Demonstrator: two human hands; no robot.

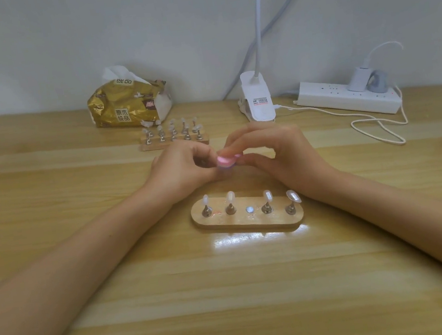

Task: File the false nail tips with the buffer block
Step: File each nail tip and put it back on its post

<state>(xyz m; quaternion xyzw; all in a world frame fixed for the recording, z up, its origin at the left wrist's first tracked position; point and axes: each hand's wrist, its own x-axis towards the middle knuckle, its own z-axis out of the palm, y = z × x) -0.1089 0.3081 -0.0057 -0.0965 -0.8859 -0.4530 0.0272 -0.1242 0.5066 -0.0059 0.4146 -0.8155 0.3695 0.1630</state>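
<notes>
filing looks midway: the right hand (274, 152) pinches the pink buffer block (226, 161) above the counter (230, 292), against the curled left hand (183, 166); what that one holds is hidden. one near stand (244, 224) carries four nail tips (230, 196), its middle spot (249, 209) bare; one far stand (155, 146) bears tips too blurred to count.

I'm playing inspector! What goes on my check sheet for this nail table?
Surface: wooden table, with lamp glare in front of the near stand.
Job's things: pink buffer block between both hands; near stand holds four nail tips, middle spot empty; far stand carries more tips.
Clutter: gold tissue pack at the back.
Hands: right hand pinches the block; left hand curls against it, its hold hidden.
Cables: white cable loops beside the power strip; charger plugged in.
Surroundings: clip lamp, white wall.
</notes>
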